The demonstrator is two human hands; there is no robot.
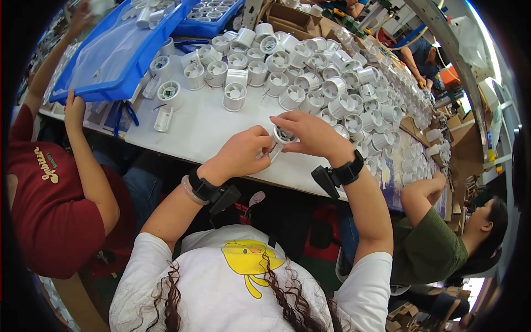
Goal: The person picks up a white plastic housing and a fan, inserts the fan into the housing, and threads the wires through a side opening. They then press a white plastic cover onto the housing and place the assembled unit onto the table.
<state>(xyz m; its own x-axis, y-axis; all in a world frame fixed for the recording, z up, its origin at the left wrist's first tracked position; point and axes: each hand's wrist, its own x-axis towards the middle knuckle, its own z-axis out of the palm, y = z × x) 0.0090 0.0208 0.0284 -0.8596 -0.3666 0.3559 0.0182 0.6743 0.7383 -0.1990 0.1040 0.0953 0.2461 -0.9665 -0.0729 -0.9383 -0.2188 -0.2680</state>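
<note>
Near the front edge of the white table, I hold a white round plastic housing with a dark part visible inside it. My right hand curves over its top and right side, thumb and fingers gripping the rim. At its lower left, my left hand is closed with fingertips pinched against the housing; some of that grip is hidden. Beyond my hands stands a similar white housing with fan-like blades. A large heap of such housings spreads to the back and right.
At left a person in a dark red shirt grips a blue tray. Blue-handled pliers and a small white rectangular part lie nearby. A person in a green shirt works at right. Cardboard boxes stand behind.
</note>
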